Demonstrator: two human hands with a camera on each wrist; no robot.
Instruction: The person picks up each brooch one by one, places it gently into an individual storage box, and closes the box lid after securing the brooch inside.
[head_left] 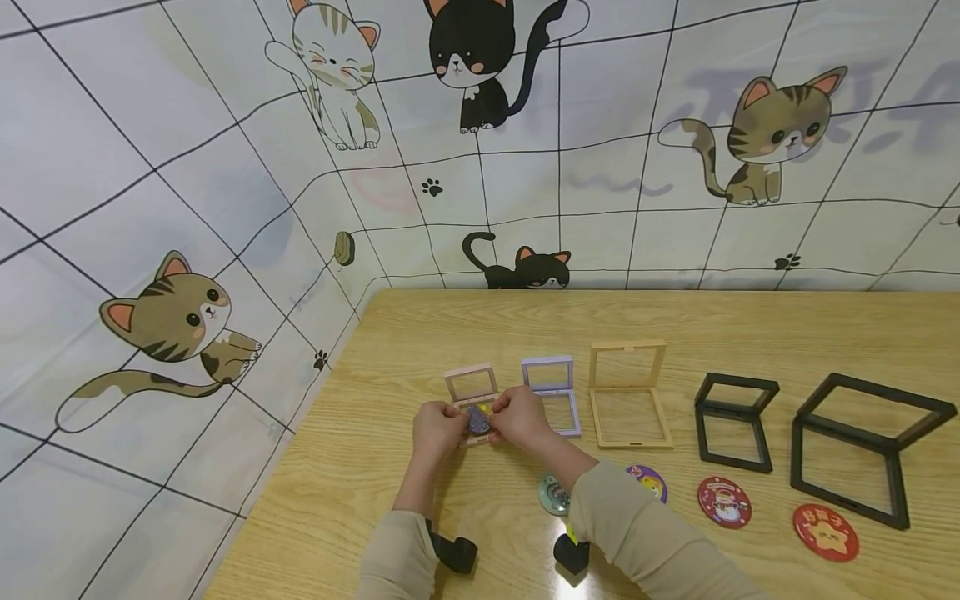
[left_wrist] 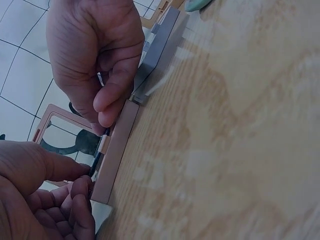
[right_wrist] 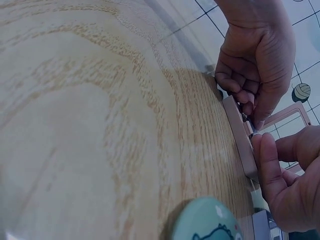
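Observation:
A small dark round badge (head_left: 477,420) lies over the base of the pink open-lidded frame (head_left: 471,369). My left hand (head_left: 438,431) pinches the badge's left edge between thumb and fingers, and my right hand (head_left: 521,417) pinches its right edge. In the left wrist view the badge shows as a thin dark edge, tilted at the pink frame (left_wrist: 116,155), between my left hand (left_wrist: 35,182) and right hand (left_wrist: 97,55). The right wrist view has my right hand (right_wrist: 295,175) and left hand (right_wrist: 257,60) at the pink frame (right_wrist: 241,137), their fingers hiding most of the badge.
Right of the hands stand open frames: lilac (head_left: 576,417), tan (head_left: 630,444), small black (head_left: 735,461) and large black (head_left: 847,504). Nearer me lie badges: green (head_left: 553,497), purple (head_left: 651,480), red (head_left: 724,502) and another red (head_left: 826,532). A cat-patterned wall covering (head_left: 615,242) borders the table.

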